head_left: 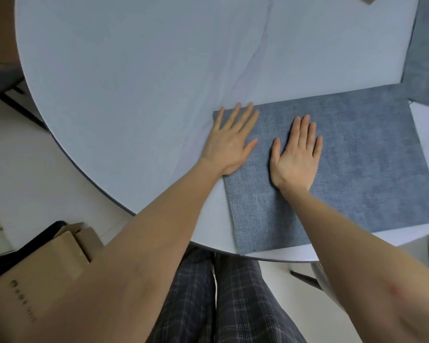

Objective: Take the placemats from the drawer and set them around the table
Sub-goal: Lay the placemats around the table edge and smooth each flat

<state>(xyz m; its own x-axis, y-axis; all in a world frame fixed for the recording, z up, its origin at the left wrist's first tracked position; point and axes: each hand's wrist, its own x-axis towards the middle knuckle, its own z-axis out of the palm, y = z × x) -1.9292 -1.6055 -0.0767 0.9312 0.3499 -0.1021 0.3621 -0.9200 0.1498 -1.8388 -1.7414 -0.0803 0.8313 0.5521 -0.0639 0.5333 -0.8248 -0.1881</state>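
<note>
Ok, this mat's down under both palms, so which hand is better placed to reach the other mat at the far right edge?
Right, probably. The right hand lies flat mid-mat on the near placemat, closer to the second placemat at the table's right side. The left hand sits on the mat's left edge and would have to cross over.

Wide bare stretch of pale round table [134, 82] ahead and to the left, open for reaching. Blue placemat [344, 164] flat at the near right edge, pinned under left hand [229, 142] and right hand [296, 157]. Second blue mat [426, 53] at far right. Cardboard box [55, 258] low on the left, off the table.
</note>
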